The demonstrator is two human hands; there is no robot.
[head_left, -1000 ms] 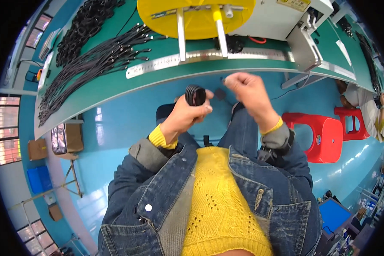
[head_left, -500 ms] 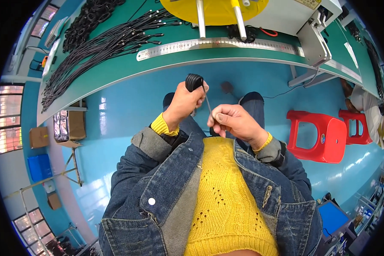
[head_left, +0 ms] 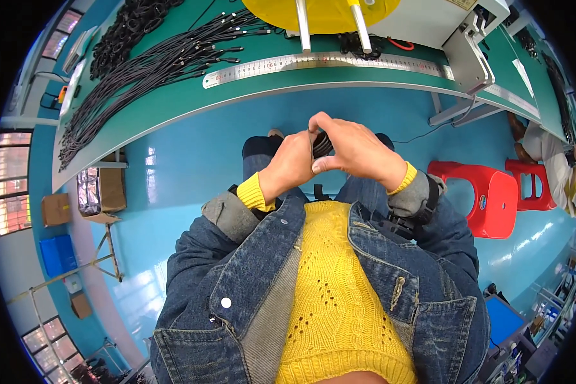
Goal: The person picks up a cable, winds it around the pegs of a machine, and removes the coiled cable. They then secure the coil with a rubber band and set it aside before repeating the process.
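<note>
A small coil of black cable (head_left: pixel 322 144) sits between my two hands, above my lap. My left hand (head_left: pixel 289 165) is closed round its left side. Arched over the top and right of the coil is my right hand (head_left: pixel 365 153), with its thumb at the near edge and its fingers curled round the far side. My fingers cover most of the coil, and neither cable end can be made out.
Ahead stands a green-topped bench (head_left: pixel 173 102) with a steel ruler (head_left: pixel 262 69) along its edge. Many black cables (head_left: pixel 128 77) lie at its left, beneath a yellow disc machine (head_left: pixel 320 16) at centre. Red stools (head_left: pixel 493 198) and a seated person (head_left: pixel 544 153) are at right.
My right hand has moved up and left from the strand below the coil to wrap over the coil. The coil and my left hand have come down slightly and turned.
</note>
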